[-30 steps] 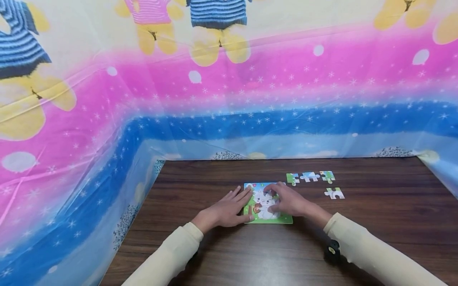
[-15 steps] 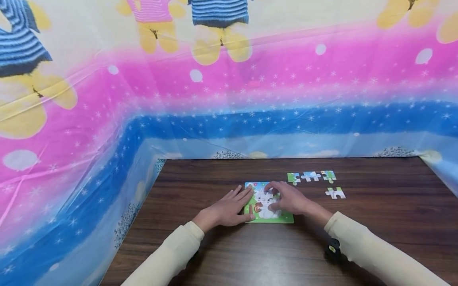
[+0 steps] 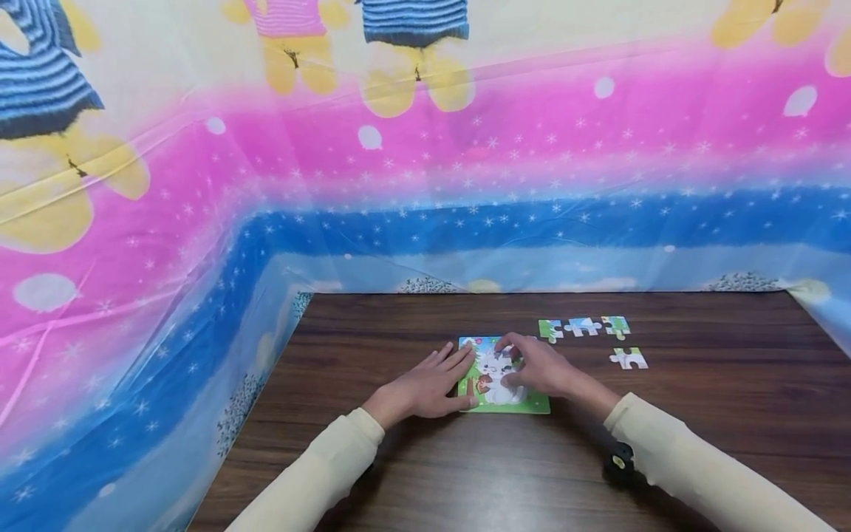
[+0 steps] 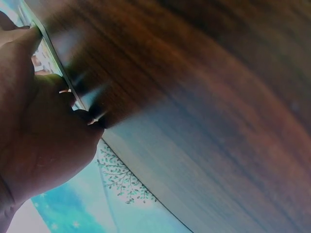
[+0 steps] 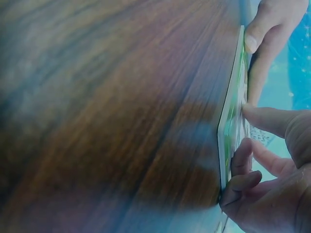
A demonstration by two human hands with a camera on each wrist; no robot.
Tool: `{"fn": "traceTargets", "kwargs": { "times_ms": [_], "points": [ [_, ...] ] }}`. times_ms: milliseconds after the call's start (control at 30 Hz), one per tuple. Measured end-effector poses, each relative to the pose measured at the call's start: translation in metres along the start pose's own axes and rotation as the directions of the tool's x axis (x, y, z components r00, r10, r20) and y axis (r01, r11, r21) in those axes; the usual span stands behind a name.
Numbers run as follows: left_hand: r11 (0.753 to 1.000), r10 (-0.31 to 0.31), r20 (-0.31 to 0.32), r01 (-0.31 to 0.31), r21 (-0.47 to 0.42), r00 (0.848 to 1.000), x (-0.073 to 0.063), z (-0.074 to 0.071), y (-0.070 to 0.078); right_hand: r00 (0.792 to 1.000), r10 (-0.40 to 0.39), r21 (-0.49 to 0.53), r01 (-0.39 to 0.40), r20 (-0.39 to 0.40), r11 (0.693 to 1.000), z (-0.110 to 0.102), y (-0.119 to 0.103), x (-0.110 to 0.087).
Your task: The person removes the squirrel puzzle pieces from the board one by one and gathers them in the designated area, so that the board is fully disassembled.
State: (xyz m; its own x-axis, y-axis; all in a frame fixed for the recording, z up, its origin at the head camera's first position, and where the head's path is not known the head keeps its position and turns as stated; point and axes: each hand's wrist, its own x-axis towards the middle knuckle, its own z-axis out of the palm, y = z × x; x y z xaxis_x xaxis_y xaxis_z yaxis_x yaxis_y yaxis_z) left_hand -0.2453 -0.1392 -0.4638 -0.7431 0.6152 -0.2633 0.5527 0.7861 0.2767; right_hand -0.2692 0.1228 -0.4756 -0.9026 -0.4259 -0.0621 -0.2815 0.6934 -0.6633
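Note:
A jigsaw puzzle (image 3: 532,405) with a white cartoon animal on a green and blue ground lies flat on the table. My left hand (image 3: 428,384) rests on its left side, fingers stretched over the upper left and thumb by the lower left edge. From the right, my right hand (image 3: 541,368) reaches over the picture, thumb and curled fingers pinching a puzzle piece (image 3: 510,362) in the upper right part. Much of that piece is hidden. The right wrist view shows the thumb (image 5: 265,119) and bent fingers against the puzzle face, with the left hand (image 5: 267,34) beyond.
Several loose puzzle pieces lie to the right: a row of three with a middle piece (image 3: 583,326), and one piece (image 3: 629,358) nearer me. The dark wood table (image 3: 465,473) meets a printed cloth (image 3: 425,229) at its back edge and left side.
The whole head view shifts slightly right and up. Both hands keep their places on the puzzle, and the loose pieces stay put.

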Motion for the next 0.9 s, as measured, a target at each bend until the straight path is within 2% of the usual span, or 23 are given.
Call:
{"fn": "traceTargets", "kwargs": {
  "times_ms": [100, 300, 567, 833, 900],
  "points": [
    [1.000, -0.003, -0.001, 0.003, 0.004, 1.000, 0.000, 0.000, 0.000, 1.000, -0.004, 0.029, 0.005, -0.006, 1.000, 0.000, 0.001, 0.000],
    [1.000, -0.002, -0.002, 0.002, 0.005, 1.000, -0.001, 0.000, 0.001, 0.999, 0.044, 0.158, -0.045, 0.010, 0.986, -0.004, 0.003, 0.003],
    [1.000, 0.010, -0.001, -0.010, -0.013, 1.000, -0.001, 0.001, 0.000, 0.994, 0.102, 0.243, -0.111, 0.049, 0.964, -0.008, 0.004, 0.003],
    [1.000, 0.008, -0.004, -0.008, -0.010, 1.000, 0.000, 0.002, -0.001, 0.995, 0.059, 0.377, -0.084, 0.079, 0.922, -0.019, 0.013, -0.002],
    [1.000, 0.008, -0.003, -0.008, -0.008, 1.000, 0.000, 0.002, -0.001, 0.996, 0.035, 0.381, -0.063, 0.078, 0.922, -0.024, 0.018, -0.006]
  ]
}}
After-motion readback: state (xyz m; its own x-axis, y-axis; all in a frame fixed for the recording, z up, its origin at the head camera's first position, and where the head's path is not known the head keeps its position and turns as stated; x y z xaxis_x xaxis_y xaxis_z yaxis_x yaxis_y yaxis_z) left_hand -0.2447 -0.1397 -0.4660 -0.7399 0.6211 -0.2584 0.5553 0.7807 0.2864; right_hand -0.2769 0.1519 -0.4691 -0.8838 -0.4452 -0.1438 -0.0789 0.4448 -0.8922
